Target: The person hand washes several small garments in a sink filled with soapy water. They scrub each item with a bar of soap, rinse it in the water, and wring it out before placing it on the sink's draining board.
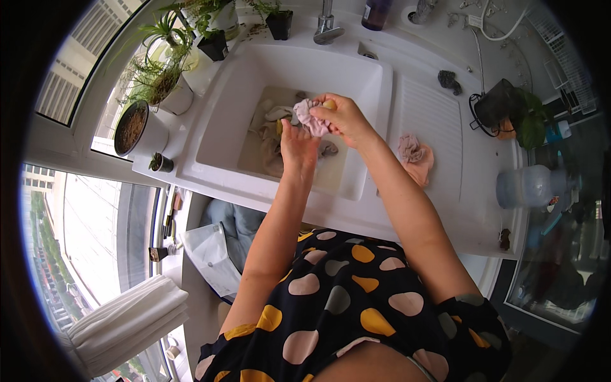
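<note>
Over a white laundry sink (296, 62), my right hand (344, 119) grips a bunched, wet pink cloth (311, 117). A small piece of something yellow (329, 104) shows between its thumb and fingers. My left hand (300, 145) is just below and to the left, palm up with fingers apart; whether its fingertips touch the cloth is unclear. Several light cloths (269, 138) lie in cloudy water in the basin beneath, and a greyish cloth (327, 149) is at the right of my left hand.
On the ribbed drainboard (429, 110) lie a mauve and peach cloth (416, 155) and, farther back, a dark grey cloth (448, 82). The faucet (327, 33) stands behind the basin. Potted plants (167, 90) line the left side. A clear plastic jug (522, 186) is at the right edge.
</note>
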Demonstrator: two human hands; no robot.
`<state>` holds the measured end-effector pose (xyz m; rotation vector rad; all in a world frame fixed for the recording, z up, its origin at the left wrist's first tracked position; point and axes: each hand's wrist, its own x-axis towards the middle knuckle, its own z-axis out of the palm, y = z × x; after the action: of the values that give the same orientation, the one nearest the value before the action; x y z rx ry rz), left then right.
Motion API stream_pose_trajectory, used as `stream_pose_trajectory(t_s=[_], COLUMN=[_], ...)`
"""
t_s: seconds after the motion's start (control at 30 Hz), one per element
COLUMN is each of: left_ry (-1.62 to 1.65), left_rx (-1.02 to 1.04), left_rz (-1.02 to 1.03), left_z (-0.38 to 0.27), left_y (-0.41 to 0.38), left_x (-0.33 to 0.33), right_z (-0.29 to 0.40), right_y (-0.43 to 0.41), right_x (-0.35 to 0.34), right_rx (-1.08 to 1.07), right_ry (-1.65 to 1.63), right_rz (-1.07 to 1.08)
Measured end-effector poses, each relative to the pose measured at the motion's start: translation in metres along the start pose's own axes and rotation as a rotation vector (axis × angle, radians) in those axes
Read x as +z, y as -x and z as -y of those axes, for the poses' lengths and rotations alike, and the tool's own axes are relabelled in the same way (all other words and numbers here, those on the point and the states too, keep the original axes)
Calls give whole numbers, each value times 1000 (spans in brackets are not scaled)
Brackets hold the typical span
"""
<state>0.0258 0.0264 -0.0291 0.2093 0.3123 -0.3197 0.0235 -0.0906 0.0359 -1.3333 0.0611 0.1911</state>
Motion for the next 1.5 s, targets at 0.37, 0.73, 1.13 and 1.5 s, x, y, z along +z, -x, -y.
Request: stream_pose_trajectory(t_s=[0.37, 0.73, 1.13, 1.5], left_ry=[-259, -241, -240, -218], left_rx=[-138, -93, -128, -95], left_rz=[18, 255, 360, 325], left_z=[-12, -19, -1, -18], left_y=[-8, 4, 35, 44], left_x=[-9, 1, 9, 15], right_z=[28, -1, -37, -17], right_y=[-3, -20, -32, -33], right_x=[-40, -16, 22, 24], right_rx=[42, -496, -388, -358], right_ry=[599, 678, 644, 545], right_rz=[94, -611, -487, -625])
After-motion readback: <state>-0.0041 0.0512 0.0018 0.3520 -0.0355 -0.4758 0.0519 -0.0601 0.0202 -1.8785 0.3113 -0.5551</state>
